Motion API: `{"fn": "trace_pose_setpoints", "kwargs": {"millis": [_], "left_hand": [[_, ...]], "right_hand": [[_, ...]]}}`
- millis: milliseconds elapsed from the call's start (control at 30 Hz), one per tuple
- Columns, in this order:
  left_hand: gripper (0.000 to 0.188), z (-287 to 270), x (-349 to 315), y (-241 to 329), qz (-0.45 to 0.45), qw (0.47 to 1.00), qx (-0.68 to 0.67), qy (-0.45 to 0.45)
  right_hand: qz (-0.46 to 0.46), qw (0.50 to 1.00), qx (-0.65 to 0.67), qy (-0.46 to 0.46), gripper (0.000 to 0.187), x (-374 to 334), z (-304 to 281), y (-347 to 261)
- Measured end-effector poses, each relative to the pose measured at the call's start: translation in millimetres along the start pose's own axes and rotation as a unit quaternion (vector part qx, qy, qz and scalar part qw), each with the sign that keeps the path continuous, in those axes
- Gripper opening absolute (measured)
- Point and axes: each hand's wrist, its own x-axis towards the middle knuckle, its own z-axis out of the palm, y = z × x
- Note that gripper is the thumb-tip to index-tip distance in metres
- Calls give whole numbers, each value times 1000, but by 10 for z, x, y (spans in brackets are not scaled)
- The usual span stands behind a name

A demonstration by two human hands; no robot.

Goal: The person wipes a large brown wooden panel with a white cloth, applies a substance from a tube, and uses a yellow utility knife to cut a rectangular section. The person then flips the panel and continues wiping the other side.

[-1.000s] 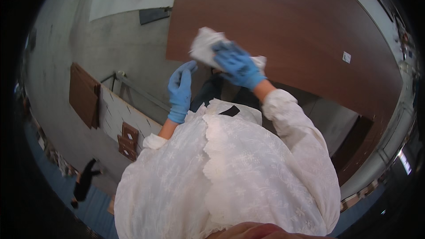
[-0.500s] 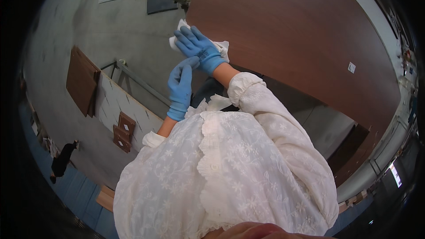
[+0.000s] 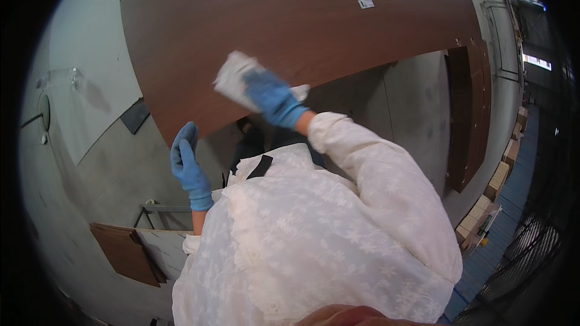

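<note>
My right hand (image 3: 273, 99), in a blue glove, holds a crumpled white cloth (image 3: 234, 78) over the near edge of a large reddish-brown wood panel (image 3: 290, 24). Motion blurs the fingers, and part of the cloth sticks out beside the palm. My left hand (image 3: 189, 168), gloved in blue as well, is raised near the panel's left corner. Its fingers point up, stretched out, with nothing in them. A small white label (image 3: 365, 2) lies on the far part of the panel.
Brown boards (image 3: 128, 252) lean at the lower left by a pale slab (image 3: 162, 246) and a metal frame (image 3: 166, 208). Under the panel, a brown side piece (image 3: 460, 118) stands on the right. Stacked boxes (image 3: 482, 214) line a blue floor strip at the far right.
My view has swung to the right. My hands have parted: the right has brought the cloth over the panel, while the left has drawn away to the left.
</note>
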Motion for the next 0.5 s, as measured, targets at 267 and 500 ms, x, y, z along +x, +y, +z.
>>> {"fn": "trace_pose_setpoints", "kwargs": {"millis": [267, 500], "left_hand": [[37, 6, 123, 174, 10, 998, 55, -9], [36, 50, 216, 219, -6, 1000, 21, -7]], "right_hand": [[-242, 963, -49, -107, 47, 1159, 987, -1545], [44, 992, 107, -46, 56, 1179, 270, -369]]}}
